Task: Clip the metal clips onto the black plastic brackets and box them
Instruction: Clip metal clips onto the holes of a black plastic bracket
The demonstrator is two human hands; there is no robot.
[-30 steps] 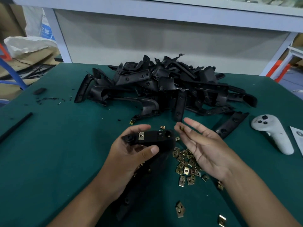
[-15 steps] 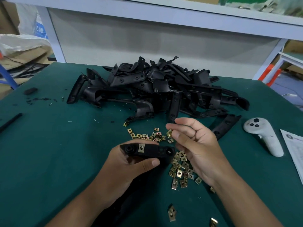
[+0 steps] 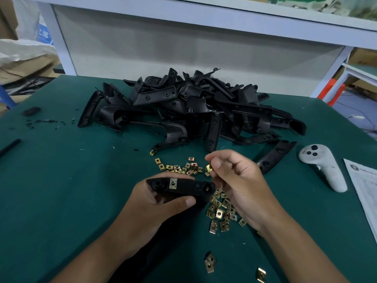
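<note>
At centre foreground, the left hand (image 3: 155,203) grips a black plastic bracket (image 3: 183,187), thumb curled across its near edge and fingers behind it; one metal clip (image 3: 173,183) already sits on the bracket's upper face, between its two round holes. Just right of the bracket's end, the right hand (image 3: 240,184) pinches a single brass-coloured clip (image 3: 209,167) between thumb and forefinger, the other fingers loosely curled. Below and between the hands, loose clips (image 3: 221,213) lie heaped on the green bench (image 3: 61,190); a second scatter of clips (image 3: 179,167) lies just beyond the bracket, and a few strays (image 3: 209,262) rest near the bottom edge. Farther back, a pile of black brackets (image 3: 193,107) covers the bench's middle, with one long bracket (image 3: 273,156) lying apart at its right. At far right, a white handheld controller (image 3: 322,166) lies beside a printed sheet (image 3: 365,186).
</note>
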